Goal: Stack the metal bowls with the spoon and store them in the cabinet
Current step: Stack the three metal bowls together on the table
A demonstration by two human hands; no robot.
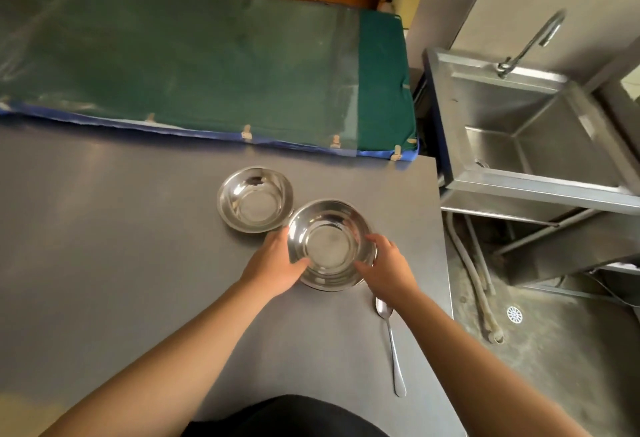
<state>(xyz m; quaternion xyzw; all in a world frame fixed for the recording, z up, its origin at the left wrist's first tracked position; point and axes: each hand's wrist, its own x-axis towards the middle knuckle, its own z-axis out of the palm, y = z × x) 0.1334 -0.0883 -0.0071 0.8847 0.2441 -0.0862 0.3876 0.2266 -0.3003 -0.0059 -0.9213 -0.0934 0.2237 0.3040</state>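
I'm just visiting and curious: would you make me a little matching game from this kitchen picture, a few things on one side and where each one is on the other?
Things:
1. near bowl
2. far bowl
3. spoon
4. tap

Places:
A. lying on the table, under the right forearm
B. standing over the sink at the right
C. held at its sides by the left hand and right hand
D. resting alone on the table, no hand on it

Pairs: 1-C, 2-D, 3-A, 4-B
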